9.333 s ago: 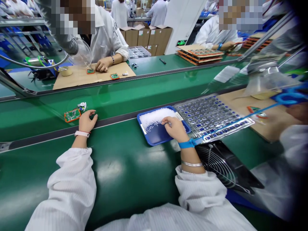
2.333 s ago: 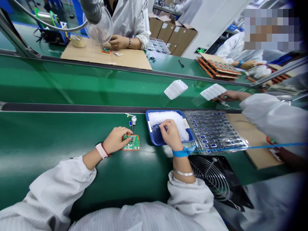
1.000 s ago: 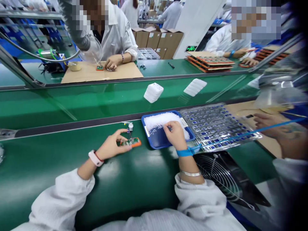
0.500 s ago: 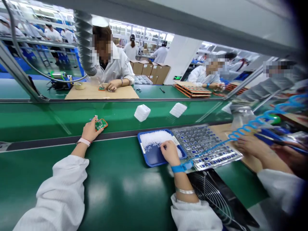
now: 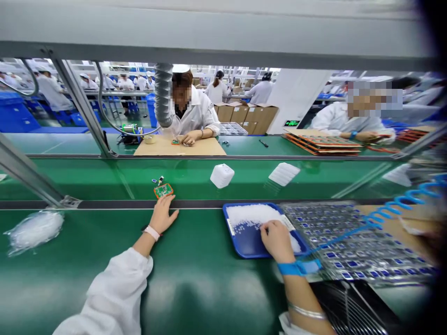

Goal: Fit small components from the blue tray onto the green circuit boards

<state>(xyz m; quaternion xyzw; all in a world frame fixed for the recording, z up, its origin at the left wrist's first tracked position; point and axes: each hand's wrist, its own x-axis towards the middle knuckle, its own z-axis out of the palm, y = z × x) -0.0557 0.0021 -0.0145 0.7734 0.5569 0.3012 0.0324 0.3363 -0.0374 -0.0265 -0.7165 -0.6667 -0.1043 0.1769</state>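
A green circuit board [image 5: 163,190] with an orange edge lies on the green belt beyond the dark rail. Small parts with a white connector sit at its far side. My left hand [image 5: 162,215] is open, thumb apart from the fingers, with its fingertips at the board's near edge. Over the blue tray [image 5: 246,249], my right hand [image 5: 278,239] is closed in a pinch; what it holds, if anything, is hidden. Small white pieces [image 5: 254,213] fill the back of that tray. A blue strap [image 5: 299,268] circles my right wrist.
Right of the tray lies a clear blister sheet [image 5: 344,232] of blue-and-silver parts, crossed by a coiled blue cord [image 5: 401,204]. Two white blocks, one here [image 5: 222,176], stand on the belt. A plastic bag [image 5: 35,230] lies left. Co-workers sit opposite.
My left hand has let go of the circuit board, which now lies on the belt. My right hand stays pinched over the tray. The view has turned left and levelled.
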